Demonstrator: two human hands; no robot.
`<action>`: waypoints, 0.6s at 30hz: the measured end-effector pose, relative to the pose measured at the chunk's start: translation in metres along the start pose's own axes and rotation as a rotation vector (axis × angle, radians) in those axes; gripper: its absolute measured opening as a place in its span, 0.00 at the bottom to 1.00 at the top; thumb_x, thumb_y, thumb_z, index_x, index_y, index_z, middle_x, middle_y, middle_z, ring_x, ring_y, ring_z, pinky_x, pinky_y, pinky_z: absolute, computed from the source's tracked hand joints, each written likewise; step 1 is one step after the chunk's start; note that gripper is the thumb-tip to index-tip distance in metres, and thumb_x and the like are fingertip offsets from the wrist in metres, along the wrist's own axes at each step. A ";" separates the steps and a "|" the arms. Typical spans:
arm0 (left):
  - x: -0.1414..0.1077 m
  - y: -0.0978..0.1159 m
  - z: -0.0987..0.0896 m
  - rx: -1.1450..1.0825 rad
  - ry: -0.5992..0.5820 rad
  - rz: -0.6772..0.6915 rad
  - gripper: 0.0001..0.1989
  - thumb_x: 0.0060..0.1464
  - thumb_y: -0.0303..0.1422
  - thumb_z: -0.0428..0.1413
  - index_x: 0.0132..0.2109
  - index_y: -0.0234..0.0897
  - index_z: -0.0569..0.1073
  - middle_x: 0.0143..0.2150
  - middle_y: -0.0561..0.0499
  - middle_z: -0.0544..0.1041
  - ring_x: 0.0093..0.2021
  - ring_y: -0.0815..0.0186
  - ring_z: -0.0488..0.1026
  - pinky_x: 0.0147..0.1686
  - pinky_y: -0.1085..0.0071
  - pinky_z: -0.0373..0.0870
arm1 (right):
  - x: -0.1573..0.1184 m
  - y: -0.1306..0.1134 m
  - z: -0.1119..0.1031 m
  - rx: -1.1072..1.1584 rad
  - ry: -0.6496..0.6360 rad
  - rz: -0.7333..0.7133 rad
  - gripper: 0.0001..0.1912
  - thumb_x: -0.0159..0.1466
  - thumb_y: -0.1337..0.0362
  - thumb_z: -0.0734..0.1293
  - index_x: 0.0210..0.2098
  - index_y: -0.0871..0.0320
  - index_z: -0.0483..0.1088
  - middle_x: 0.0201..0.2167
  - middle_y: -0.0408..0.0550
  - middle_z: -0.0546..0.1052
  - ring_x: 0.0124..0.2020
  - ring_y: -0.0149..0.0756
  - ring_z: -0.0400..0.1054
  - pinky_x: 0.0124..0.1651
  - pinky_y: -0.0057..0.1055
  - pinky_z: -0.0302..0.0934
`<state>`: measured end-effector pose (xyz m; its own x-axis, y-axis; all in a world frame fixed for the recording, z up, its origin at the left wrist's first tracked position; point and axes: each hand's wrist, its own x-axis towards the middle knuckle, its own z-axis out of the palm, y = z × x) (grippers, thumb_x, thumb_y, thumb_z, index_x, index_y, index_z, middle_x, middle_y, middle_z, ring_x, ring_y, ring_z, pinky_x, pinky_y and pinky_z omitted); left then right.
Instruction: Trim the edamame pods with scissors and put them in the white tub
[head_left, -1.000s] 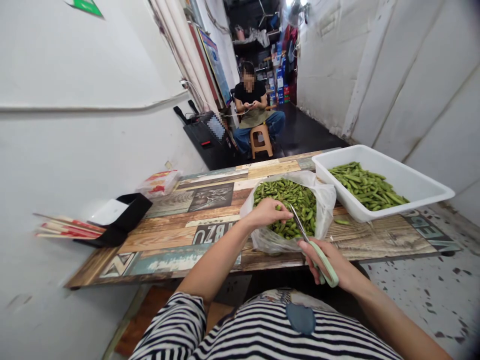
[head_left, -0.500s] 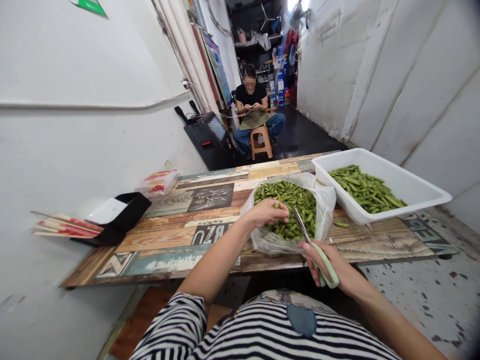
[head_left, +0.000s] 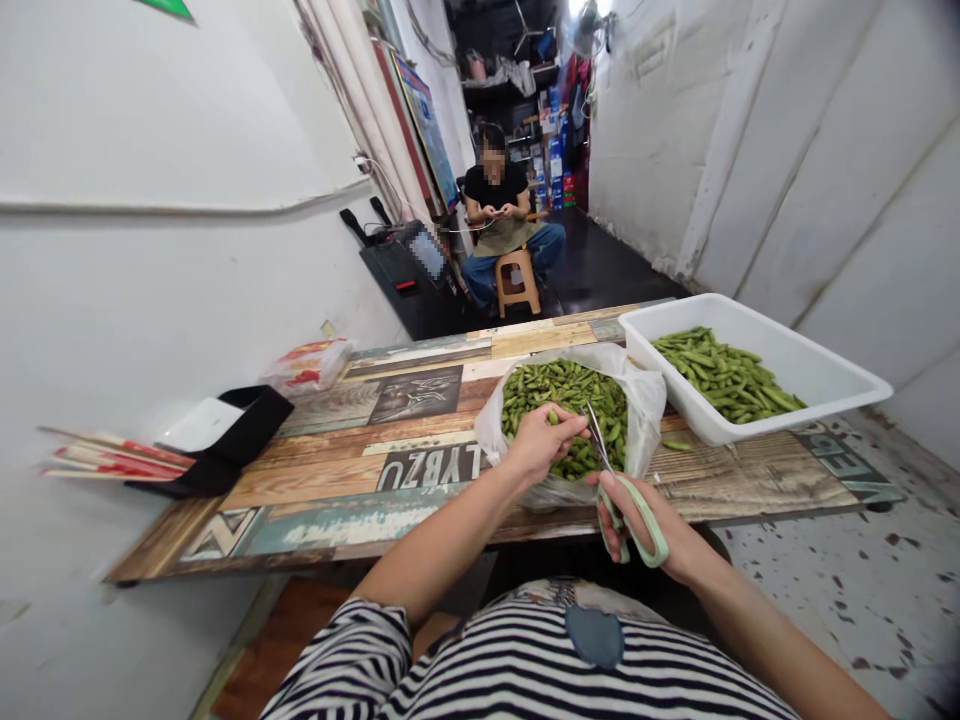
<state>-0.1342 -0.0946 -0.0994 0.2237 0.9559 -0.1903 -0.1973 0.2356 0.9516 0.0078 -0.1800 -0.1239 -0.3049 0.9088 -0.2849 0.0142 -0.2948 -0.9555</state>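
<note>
My left hand (head_left: pixel 541 442) is closed in a pinch over the bag, with a green edamame pod (head_left: pixel 553 417) showing at its fingers. In my right hand (head_left: pixel 624 512) are scissors (head_left: pixel 649 530) with pale green handles. Their handles are spread, and the metal blades point up beside my left fingertips. Beneath both hands, many edamame pods (head_left: pixel 562 378) fill a translucent plastic bag (head_left: pixel 646 398) with its mouth folded open. To the right, a white plastic tray (head_left: pixel 817 365) contains more pods (head_left: pixel 724 375), heaped toward its left side.
The wood-patterned table (head_left: pixel 322 475) carries a single loose pod (head_left: pixel 677 445) near the tray. On its left are a black holder (head_left: pixel 255 425) with red-wrapped chopsticks (head_left: pixel 127 460) and a plastic packet (head_left: pixel 311 365). Beyond the table, a person (head_left: pixel 499 200) sits behind a stool (head_left: pixel 517 283).
The scissor handles have spread wider apart. My left hand has shifted slightly right, bringing its fingertips closer to the blades. The whole view has moved a little.
</note>
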 end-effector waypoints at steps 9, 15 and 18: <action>0.001 0.002 0.002 -0.003 0.038 -0.072 0.17 0.39 0.36 0.64 0.28 0.33 0.64 0.24 0.52 0.72 0.15 0.80 0.54 0.14 0.79 0.42 | 0.007 0.008 0.001 0.090 0.072 0.112 0.21 0.54 0.45 0.66 0.26 0.56 0.60 0.13 0.33 0.61 0.09 0.23 0.55 0.09 0.21 0.54; 0.021 0.038 0.022 -0.132 0.010 0.045 0.11 0.42 0.28 0.58 0.29 0.35 0.60 0.25 0.52 0.71 0.17 0.79 0.58 0.16 0.81 0.42 | 0.000 0.027 -0.014 0.099 0.038 0.062 0.23 0.57 0.42 0.61 0.37 0.56 0.63 0.16 0.34 0.62 0.11 0.24 0.55 0.10 0.22 0.55; 0.046 0.064 0.056 -0.058 -0.014 0.093 0.07 0.44 0.25 0.53 0.30 0.35 0.60 0.25 0.52 0.71 0.17 0.79 0.57 0.16 0.80 0.41 | -0.013 0.027 -0.020 0.086 -0.018 0.045 0.23 0.58 0.43 0.62 0.40 0.56 0.63 0.17 0.34 0.62 0.12 0.24 0.56 0.13 0.21 0.56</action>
<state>-0.0829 -0.0451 -0.0337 0.2152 0.9716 -0.0984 -0.2726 0.1565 0.9493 0.0310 -0.1944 -0.1476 -0.3225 0.8890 -0.3251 -0.0535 -0.3600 -0.9314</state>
